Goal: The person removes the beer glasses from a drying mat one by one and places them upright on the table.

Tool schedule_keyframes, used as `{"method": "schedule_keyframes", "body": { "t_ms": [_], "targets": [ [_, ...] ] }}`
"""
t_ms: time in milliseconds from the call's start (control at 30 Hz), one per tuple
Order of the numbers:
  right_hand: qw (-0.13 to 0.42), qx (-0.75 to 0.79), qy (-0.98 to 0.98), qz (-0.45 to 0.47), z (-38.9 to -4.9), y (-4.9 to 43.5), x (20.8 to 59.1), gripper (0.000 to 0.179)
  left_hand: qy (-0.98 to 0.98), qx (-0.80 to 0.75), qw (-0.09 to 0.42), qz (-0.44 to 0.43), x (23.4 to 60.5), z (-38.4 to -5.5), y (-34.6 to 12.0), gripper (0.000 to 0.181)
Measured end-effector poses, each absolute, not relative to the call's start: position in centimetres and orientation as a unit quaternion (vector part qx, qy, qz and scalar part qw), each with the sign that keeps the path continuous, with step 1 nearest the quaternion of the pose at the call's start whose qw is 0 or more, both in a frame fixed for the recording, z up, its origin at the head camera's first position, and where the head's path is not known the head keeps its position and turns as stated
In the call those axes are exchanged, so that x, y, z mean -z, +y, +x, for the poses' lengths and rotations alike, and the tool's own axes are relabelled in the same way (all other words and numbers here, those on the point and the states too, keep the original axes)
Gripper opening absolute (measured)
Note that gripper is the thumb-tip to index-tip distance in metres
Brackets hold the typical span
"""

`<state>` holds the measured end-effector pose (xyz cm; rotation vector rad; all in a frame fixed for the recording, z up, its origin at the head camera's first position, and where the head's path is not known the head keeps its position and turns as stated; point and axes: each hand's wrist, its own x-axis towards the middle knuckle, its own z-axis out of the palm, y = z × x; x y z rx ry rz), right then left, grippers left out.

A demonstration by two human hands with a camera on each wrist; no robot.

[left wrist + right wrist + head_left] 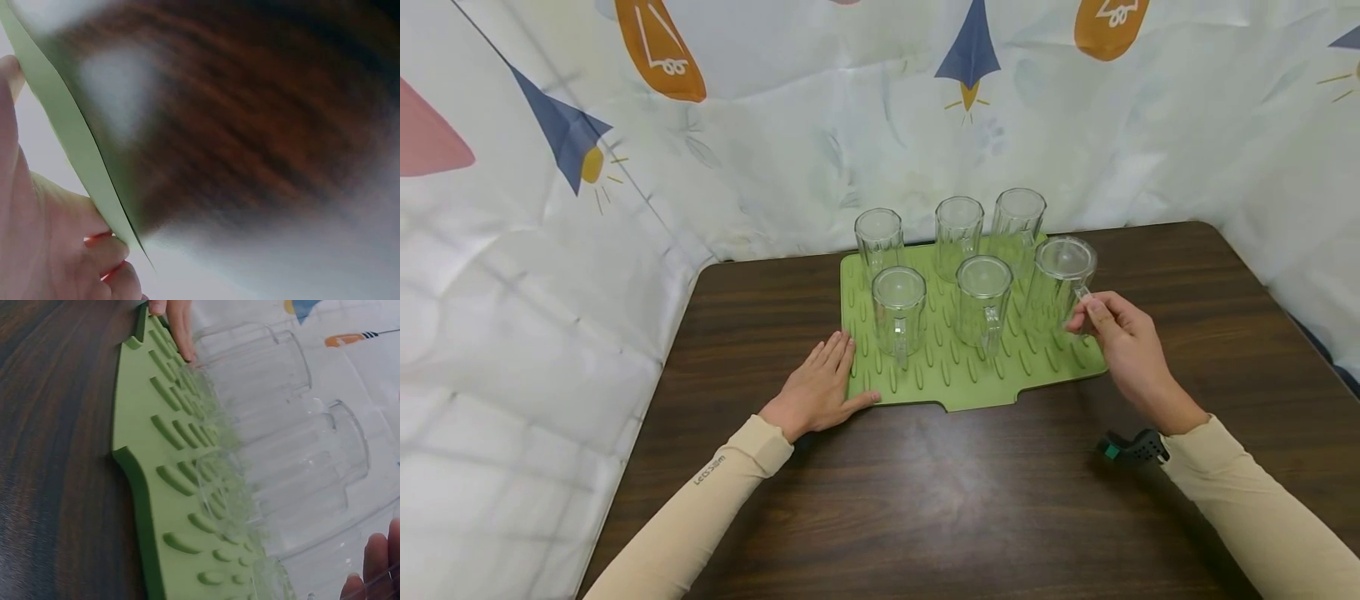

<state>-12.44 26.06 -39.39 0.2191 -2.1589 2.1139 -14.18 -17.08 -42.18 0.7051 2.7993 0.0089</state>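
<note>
A green draining mat (928, 392) with raised ridges lies on the table, holding several clear glass mugs in two rows. My left hand (822, 383) rests on the mat's left front corner, fingers straight and thumb spread along the front edge. The left wrist view shows that hand (44, 231) against the mat's edge (72, 131). At the front right, my right hand (1131, 350) pinches the handle of a glass mug (1051, 292). Whether this mug touches the mat cannot be told. In the right wrist view, the right fingers (378, 562) show at the lower right corner.
Two more mugs stand in the front row, a left one (898, 312) and a middle one (977, 304). Behind them is the back row (958, 229). A patterned white cloth (790, 150) hangs behind the dark wooden table (925, 500).
</note>
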Motion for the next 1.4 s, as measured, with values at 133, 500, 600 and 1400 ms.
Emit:
{"method": "schedule_keyframes", "body": {
  "t_ms": [133,500,600,1400],
  "targets": [
    [0.056,-0.715,-0.692,0.08,-12.5,26.3,38.8,0.031,0.962,-0.002,0.124,0.244,42.2,-14.2,-17.1,0.1],
    [0.093,-0.612,-0.784,0.049,-12.6,26.6,36.8,0.043,0.961,-0.001,0.121,0.248,42.0,-14.2,-17.5,0.101],
    [0.102,-0.589,-0.8,0.048,-12.7,26.8,36.2,0.042,0.961,-0.001,0.121,0.248,42.1,-14.2,-17.5,0.101],
    [0.247,-0.341,-0.899,0.12,-13.6,27.9,33.0,0.021,0.963,-0.006,0.113,0.244,42.2,-14.0,-17.5,0.101]
  ]
}}
